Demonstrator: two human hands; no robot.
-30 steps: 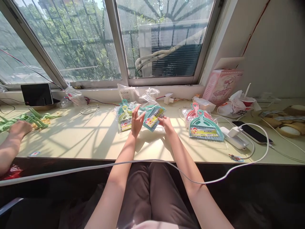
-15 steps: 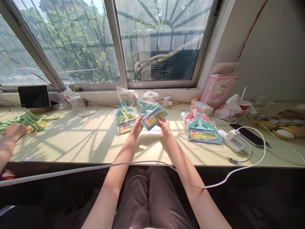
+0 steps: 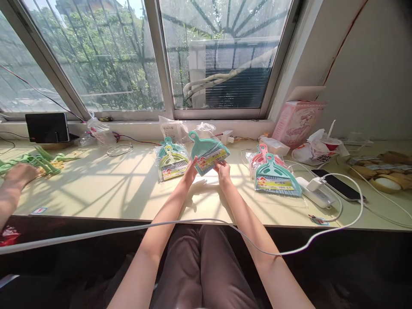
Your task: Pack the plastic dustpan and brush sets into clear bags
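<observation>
A teal dustpan-and-brush set [image 3: 209,148] in clear wrapping, with a yellow label, is held tilted above the table. My left hand [image 3: 190,171] grips its lower left side. My right hand [image 3: 222,169] pinches its lower right edge, fingers partly behind it. Left of my hands lies a wrapped green set [image 3: 172,162] over a teal one [image 3: 167,143]. To the right, another wrapped teal set [image 3: 275,171] overlaps a pink one [image 3: 262,150].
The pale table [image 3: 106,189] has a tablet [image 3: 47,128] at back left, near another person's hand [image 3: 21,174] on green strips [image 3: 45,163]. At right are a power strip [image 3: 317,195], a phone [image 3: 337,184] and a pink box [image 3: 299,122]. A white cable [image 3: 206,220] crosses my forearms.
The held set has shifted slightly right and its tilt has changed a little, with both hands still on it. The whole view has moved slightly.
</observation>
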